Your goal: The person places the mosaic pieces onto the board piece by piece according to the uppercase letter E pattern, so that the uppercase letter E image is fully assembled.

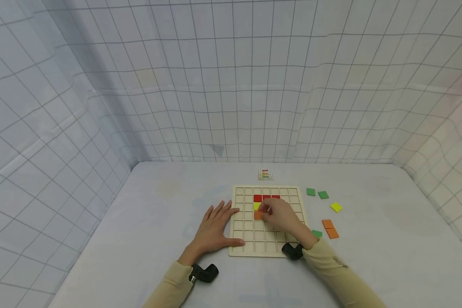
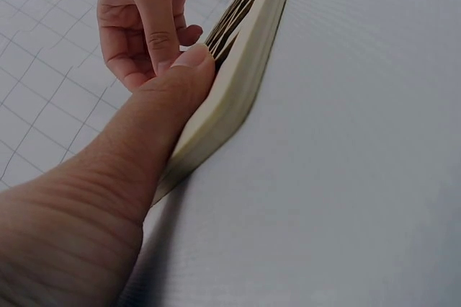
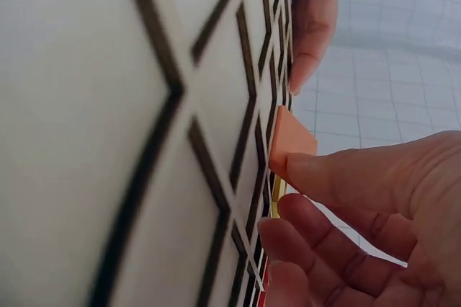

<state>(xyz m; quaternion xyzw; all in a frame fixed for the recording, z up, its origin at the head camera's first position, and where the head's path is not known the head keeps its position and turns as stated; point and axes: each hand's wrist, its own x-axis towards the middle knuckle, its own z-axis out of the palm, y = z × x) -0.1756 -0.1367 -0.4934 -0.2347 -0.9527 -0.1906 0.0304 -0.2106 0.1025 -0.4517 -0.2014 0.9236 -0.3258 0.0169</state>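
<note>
A pale square grid board [image 1: 238,247] lies on the white cloth. My right hand [image 1: 281,215] pinches an orange square tile [image 3: 294,141] between thumb and fingers, tilted at the surface of the board. Above it in the head view, a yellow tile [image 1: 256,206] sits in one cell, partly covered by the fingers. A row of red tiles [image 1: 257,198] fills cells higher up. My left hand [image 1: 212,231] rests with spread fingers along the board's left edge, its thumb [image 2: 191,69] pressing on the near corner area.
Loose green tiles [image 1: 311,192], a yellow tile [image 1: 336,207] and two orange tiles [image 1: 332,233] lie right of the board. Another green tile [image 1: 317,233] is close to my right wrist. Behind the board lies a small pattern card [image 1: 266,174]. Gridded white cloth walls surround the table.
</note>
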